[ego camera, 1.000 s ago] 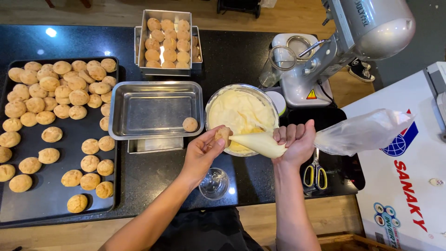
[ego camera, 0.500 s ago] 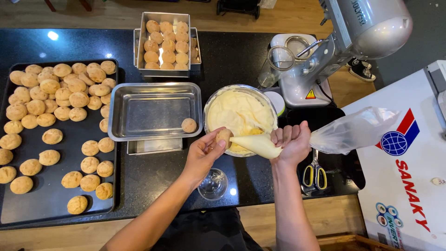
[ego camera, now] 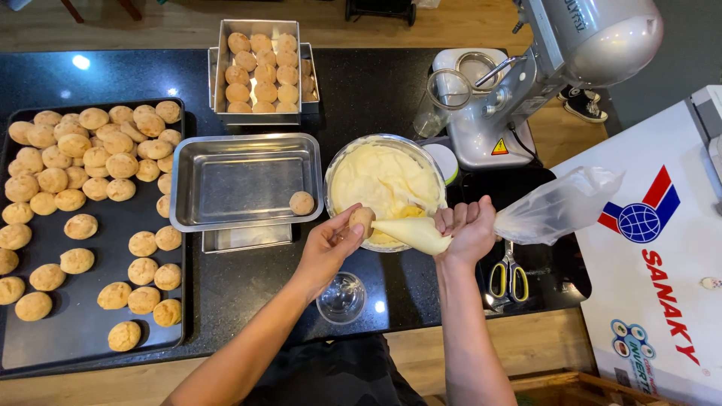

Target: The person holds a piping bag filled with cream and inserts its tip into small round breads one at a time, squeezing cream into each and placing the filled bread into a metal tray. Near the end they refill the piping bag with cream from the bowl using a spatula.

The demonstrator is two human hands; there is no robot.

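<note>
While both hands stay over the bowl, little has moved in the last second: same pose, the bag's loose tail has only sagged a bit more to the right. Black tabletop (ego camera: 376, 90) carries everything. Large dark baking tray (ego camera: 90, 331) on the left is covered with round golden puffs (ego camera: 83, 162), none added or taken. Stand mixer (ego camera: 571, 68) sits top right, unchanged. Empty steel pan (ego camera: 233, 180) in the middle has one puff (ego camera: 301, 202) at its right edge, same spot as before. Smaller steel pan (ego camera: 259, 30) at the top is packed with puffs. Cream bowl (ego camera: 335, 173) sits just right of the middle pan. Piping bag (ego camera: 526, 218) is squeezed in the right hand (ego camera: 468, 229), grip closed round its twisted middle, cream-filled tip touching the puff in hand (ego camera: 362, 218). Left hand (ego camera: 331, 244) pinches that puff, fingers closed on it, over the bowl's near rim. Since nothing has shifted, filling of this puff looks still under way. Yellow-handled scissors (ego camera: 508, 277) and a small glass (ego camera: 342, 297) lie near the front edge.
</note>
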